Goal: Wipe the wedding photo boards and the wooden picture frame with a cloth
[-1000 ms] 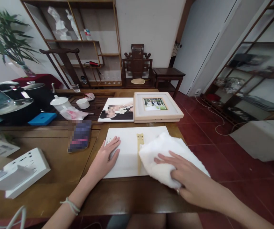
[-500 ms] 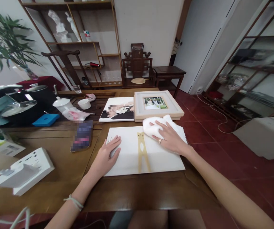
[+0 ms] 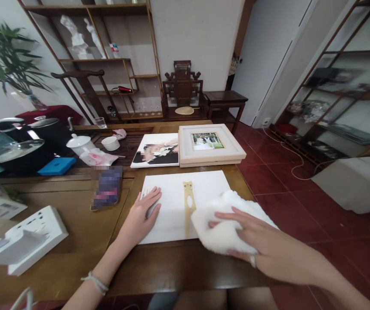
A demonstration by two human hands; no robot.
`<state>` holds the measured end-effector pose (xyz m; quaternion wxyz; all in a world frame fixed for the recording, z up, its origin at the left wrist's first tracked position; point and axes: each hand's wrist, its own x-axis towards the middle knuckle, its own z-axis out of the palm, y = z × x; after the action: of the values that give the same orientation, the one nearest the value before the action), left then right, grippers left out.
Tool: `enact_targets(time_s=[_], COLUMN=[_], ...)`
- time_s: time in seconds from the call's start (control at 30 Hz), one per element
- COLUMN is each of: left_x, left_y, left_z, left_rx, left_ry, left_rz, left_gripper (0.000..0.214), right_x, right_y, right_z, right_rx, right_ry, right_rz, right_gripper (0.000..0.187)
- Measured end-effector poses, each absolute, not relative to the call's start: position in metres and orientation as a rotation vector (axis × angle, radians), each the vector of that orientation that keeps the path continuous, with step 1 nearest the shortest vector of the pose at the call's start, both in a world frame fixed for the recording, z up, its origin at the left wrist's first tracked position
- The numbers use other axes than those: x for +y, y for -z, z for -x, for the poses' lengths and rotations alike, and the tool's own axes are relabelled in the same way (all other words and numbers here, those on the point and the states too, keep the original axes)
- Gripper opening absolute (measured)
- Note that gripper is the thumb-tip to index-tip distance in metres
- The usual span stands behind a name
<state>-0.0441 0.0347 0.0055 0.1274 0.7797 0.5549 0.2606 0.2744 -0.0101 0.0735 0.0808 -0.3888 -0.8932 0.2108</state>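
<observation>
A white rectangular board (image 3: 168, 189), like the back of a picture frame, lies flat on the wooden table. A tan forked stand leg (image 3: 189, 200) runs down its middle; its right prong is hidden under a white towel (image 3: 214, 228). My left hand (image 3: 146, 211) lies flat with fingers stretched out on the board's left edge. In my right hand (image 3: 246, 232) is the bunched towel, at the board's lower right corner and partly over its front edge. Behind the board are a photo print (image 3: 155, 150) and a light wooden picture frame (image 3: 186, 158) with a photo in it.
A phone (image 3: 107, 187) lies left of the board. Farther left are a white power strip (image 3: 39, 237), a blue box (image 3: 57, 165), a white teapot (image 3: 80, 143), a white cup (image 3: 110, 143) and black pots (image 3: 20, 155). The table's right edge runs just past the board.
My right hand has drawn the towel from the board's upper right down toward its lower right corner and front edge. My left hand stays on the left edge.
</observation>
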Motion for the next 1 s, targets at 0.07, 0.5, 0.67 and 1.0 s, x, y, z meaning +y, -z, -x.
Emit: enact_targets(time_s=[0.07, 0.5, 0.67, 1.0], left_x=[0.035, 0.035, 0.035, 0.035], left_y=[-0.006, -0.006, -0.005, -0.007], left_z=[0.044, 0.044, 0.044, 0.043], left_rx=[1.624, 1.623, 1.624, 1.618], left_ry=[-0.747, -0.743, -0.736, -0.745], left_rz=[-2.268, -2.251, -2.251, -2.240], left_gripper=[0.040, 0.038, 0.039, 0.039], right_x=[0.008, 0.062, -0.001, 0.048], right_y=[-0.066, -0.041, -0.061, -0.043], right_z=[-0.270, -0.237, -0.241, -0.225], right_rx=[-2.660, -2.723, -2.851, -2.720], right_ry=[-0.583, -0.291, -0.506, -0.360], right_rz=[1.168, 1.100, 1.117, 1.056], right_gripper=[0.026, 0.025, 0.034, 0.027])
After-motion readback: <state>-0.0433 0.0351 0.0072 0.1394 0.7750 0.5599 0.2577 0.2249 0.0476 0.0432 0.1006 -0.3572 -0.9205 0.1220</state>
